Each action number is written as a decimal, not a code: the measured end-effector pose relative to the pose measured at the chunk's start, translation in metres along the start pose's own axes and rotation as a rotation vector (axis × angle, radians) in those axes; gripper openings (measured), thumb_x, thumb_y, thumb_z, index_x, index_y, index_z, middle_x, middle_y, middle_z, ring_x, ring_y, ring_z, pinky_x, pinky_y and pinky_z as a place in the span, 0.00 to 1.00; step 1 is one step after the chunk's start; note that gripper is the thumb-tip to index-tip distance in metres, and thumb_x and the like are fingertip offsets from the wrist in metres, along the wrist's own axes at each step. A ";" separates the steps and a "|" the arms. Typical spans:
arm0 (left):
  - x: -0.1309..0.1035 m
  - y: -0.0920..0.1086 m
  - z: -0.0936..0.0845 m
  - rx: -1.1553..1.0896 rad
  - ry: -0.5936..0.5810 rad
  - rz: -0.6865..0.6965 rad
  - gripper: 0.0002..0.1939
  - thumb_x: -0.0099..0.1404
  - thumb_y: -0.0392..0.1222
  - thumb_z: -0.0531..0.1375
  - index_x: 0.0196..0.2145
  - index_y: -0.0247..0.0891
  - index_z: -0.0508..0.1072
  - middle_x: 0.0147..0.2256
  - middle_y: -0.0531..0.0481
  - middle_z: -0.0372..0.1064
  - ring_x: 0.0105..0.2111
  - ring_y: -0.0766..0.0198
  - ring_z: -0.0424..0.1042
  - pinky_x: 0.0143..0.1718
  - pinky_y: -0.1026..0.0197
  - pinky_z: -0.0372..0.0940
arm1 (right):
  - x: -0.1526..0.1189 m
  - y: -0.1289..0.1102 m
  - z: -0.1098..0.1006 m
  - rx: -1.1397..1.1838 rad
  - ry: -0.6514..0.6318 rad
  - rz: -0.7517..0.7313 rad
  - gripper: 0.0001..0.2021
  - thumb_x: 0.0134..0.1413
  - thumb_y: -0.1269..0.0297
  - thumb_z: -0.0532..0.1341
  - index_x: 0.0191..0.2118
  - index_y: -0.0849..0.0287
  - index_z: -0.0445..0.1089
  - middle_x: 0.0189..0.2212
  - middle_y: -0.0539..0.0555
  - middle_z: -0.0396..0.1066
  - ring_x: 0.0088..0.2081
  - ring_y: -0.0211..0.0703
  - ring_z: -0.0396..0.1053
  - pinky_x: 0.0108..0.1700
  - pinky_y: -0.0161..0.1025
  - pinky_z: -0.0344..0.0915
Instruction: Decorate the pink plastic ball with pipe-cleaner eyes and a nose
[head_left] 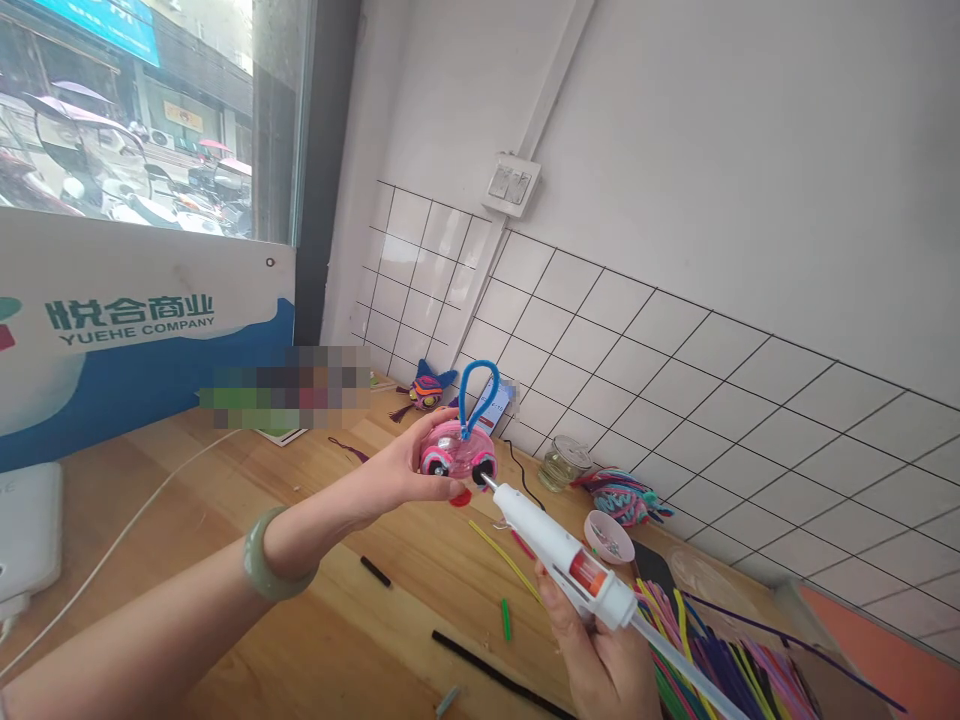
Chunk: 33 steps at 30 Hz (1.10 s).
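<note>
In the centre, my left hand (409,465) is wrapped round a pink craft piece (459,450) with two black round eyes and a blue loop on top. A green bangle circles my left wrist. My right hand (600,655) grips a white glue gun (551,535) with an orange part inside. The gun's metal tip points up and left and meets the craft piece at its right-hand black eye. Whether glue is coming out cannot be made out. A red bit shows under the craft piece by my left thumb.
On the wooden table (300,650) are black pieces (487,672), a green piece (506,619), a pink bowl (609,538), a glass jar (564,463), a bundle of coloured stems (735,660) and a finished-looking blue and orange figure (427,388). A white cable runs at left.
</note>
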<state>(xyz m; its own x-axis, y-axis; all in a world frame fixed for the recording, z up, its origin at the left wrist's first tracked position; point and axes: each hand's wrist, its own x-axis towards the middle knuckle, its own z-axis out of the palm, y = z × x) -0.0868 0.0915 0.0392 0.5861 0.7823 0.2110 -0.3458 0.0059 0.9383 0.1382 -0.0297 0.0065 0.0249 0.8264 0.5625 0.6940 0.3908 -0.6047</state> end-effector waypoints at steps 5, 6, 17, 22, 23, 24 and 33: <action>0.000 -0.002 -0.001 0.003 -0.004 0.013 0.43 0.51 0.35 0.67 0.61 0.43 0.52 0.54 0.40 0.63 0.42 0.57 0.70 0.43 0.54 0.64 | -0.002 0.002 -0.001 0.014 0.028 0.007 0.07 0.56 0.59 0.58 0.36 0.55 0.67 0.28 0.52 0.70 0.31 0.42 0.71 0.34 0.35 0.71; 0.000 -0.002 -0.001 0.004 -0.002 0.014 0.43 0.51 0.35 0.67 0.61 0.43 0.52 0.53 0.40 0.63 0.42 0.57 0.70 0.43 0.54 0.64 | -0.003 0.003 -0.001 0.019 0.027 0.010 0.07 0.56 0.59 0.59 0.37 0.55 0.67 0.28 0.52 0.71 0.31 0.42 0.71 0.33 0.35 0.71; 0.001 -0.001 0.000 0.007 -0.004 0.003 0.42 0.50 0.36 0.67 0.60 0.45 0.54 0.56 0.40 0.60 0.42 0.58 0.70 0.43 0.55 0.64 | -0.004 0.007 -0.001 -0.010 0.041 -0.002 0.11 0.55 0.58 0.60 0.42 0.56 0.67 0.35 0.56 0.73 0.39 0.47 0.72 0.39 0.38 0.72; 0.001 -0.002 0.000 0.001 -0.010 -0.001 0.42 0.50 0.37 0.68 0.60 0.45 0.54 0.55 0.41 0.61 0.41 0.58 0.70 0.43 0.54 0.64 | -0.003 0.005 0.000 0.008 0.031 0.016 0.10 0.55 0.58 0.59 0.41 0.56 0.67 0.32 0.54 0.72 0.33 0.44 0.72 0.33 0.36 0.72; 0.001 -0.002 0.000 -0.001 -0.011 0.001 0.43 0.50 0.37 0.68 0.60 0.44 0.54 0.55 0.41 0.61 0.41 0.58 0.70 0.43 0.55 0.64 | -0.003 0.005 0.000 0.011 0.029 0.019 0.10 0.55 0.58 0.59 0.41 0.56 0.67 0.32 0.54 0.72 0.31 0.44 0.72 0.33 0.36 0.71; 0.001 -0.002 0.000 -0.001 -0.011 0.002 0.43 0.50 0.36 0.68 0.60 0.44 0.53 0.55 0.41 0.61 0.41 0.58 0.70 0.43 0.55 0.64 | -0.003 0.004 0.000 0.013 0.027 0.020 0.10 0.55 0.58 0.59 0.41 0.55 0.67 0.31 0.53 0.72 0.30 0.43 0.72 0.32 0.35 0.71; 0.001 -0.002 -0.001 0.002 -0.005 -0.003 0.42 0.51 0.37 0.67 0.59 0.44 0.54 0.55 0.41 0.61 0.45 0.55 0.69 0.42 0.56 0.64 | 0.000 -0.005 -0.007 0.022 0.011 0.072 0.09 0.56 0.56 0.58 0.34 0.56 0.69 0.18 0.47 0.63 0.19 0.38 0.62 0.21 0.33 0.62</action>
<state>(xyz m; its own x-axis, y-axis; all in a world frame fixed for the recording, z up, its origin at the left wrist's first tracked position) -0.0862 0.0926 0.0375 0.5906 0.7792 0.2099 -0.3430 0.0070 0.9393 0.1398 -0.0348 0.0134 0.0823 0.8481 0.5234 0.6741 0.3395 -0.6560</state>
